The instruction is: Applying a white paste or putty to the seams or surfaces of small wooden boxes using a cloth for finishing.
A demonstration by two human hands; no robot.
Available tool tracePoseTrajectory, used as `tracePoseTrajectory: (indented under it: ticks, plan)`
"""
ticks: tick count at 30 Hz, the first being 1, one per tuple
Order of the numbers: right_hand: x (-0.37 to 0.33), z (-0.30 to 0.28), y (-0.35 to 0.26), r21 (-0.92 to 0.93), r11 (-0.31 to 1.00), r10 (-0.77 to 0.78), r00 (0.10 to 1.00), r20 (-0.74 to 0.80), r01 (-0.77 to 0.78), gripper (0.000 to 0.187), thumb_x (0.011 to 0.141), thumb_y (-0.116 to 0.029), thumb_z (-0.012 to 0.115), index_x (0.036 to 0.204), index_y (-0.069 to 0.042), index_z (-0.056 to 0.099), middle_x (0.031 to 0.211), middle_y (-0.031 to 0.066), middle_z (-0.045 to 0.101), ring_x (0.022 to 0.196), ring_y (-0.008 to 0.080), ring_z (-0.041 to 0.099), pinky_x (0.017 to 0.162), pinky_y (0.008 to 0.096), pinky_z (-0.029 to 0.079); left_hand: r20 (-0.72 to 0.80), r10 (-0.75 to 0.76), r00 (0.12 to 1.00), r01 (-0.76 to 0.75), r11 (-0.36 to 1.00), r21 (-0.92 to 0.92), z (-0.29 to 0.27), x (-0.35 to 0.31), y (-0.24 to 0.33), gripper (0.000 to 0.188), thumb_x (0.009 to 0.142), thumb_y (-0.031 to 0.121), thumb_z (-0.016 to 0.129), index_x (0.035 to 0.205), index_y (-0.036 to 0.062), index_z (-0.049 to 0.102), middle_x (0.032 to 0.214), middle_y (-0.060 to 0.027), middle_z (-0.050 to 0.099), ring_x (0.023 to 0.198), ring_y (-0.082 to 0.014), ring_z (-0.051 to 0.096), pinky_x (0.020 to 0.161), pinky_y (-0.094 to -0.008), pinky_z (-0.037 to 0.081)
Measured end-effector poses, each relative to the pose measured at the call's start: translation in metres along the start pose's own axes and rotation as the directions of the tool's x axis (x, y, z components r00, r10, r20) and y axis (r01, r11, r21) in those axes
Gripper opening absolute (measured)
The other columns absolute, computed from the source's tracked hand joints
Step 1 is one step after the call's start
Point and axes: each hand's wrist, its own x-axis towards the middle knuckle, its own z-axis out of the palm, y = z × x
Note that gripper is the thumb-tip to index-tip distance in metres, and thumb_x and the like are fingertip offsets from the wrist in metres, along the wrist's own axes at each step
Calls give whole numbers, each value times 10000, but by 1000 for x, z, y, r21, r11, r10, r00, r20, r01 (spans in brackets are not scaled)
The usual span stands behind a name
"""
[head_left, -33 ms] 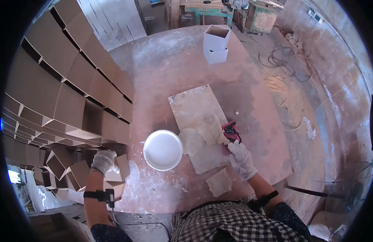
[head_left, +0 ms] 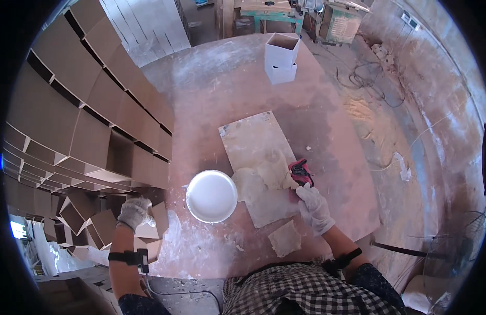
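My left hand (head_left: 135,212), in a white glove, is closed at the rim of a brown open box (head_left: 159,218) at the table's left edge. Part of its grip is hidden. My right hand (head_left: 315,210), also gloved in white, bends its fingers over a small dull-red piece too covered to make out. Just beyond those fingertips lies a crumpled red and black cloth (head_left: 301,171). A worn pale board (head_left: 259,136) lies mid-table with a creased beige cloth (head_left: 264,176) across it. Left of the board stands a round white tub (head_left: 212,196) with white contents.
Stacked brown boxes (head_left: 90,126) rise like a wall on the left, with loose boxes (head_left: 85,212) tumbled below. Two white boxes (head_left: 282,58) stand stacked at the table's (head_left: 201,105) far end. A beige scrap (head_left: 285,238) lies near my body. Cables (head_left: 366,79) coil on the floor at right.
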Motion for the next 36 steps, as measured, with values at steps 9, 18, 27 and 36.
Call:
tracePoseTrajectory:
  ticks: [9,18,27,36]
  plan:
    - [44,-3,37,418,830,453,883,-124,-368,379,898,17,549,1276,-12,554,1260,135,601,1190,258,558,1029,338,424,-40,-71,997,57,957,-283,-23,-42,31,274,648,290,748,871,140,695,898,-89,664,918,-297,643,819,-432,517]
    - [112,5,89,687,553,675,737,-38,-471,323,948,-42,560,1267,-7,582,1217,85,629,1140,165,572,999,300,434,-34,-108,994,78,874,-479,-14,-44,47,228,762,279,686,898,97,662,909,-103,654,911,-312,631,822,-422,493]
    - [95,15,98,635,563,670,742,26,-530,294,943,-50,572,1232,-15,609,1150,85,663,1030,159,617,913,296,481,-20,-228,974,197,881,-430,46,-45,99,330,793,327,685,1025,95,649,966,-143,665,914,-345,644,792,-456,514]
    - [72,16,32,122,872,474,880,37,-475,619,813,-200,698,1347,-21,444,1276,198,552,1110,404,549,943,443,463,-96,-252,963,193,894,-405,67,-44,95,259,802,308,649,954,98,656,906,-127,660,877,-331,639,778,-454,503]
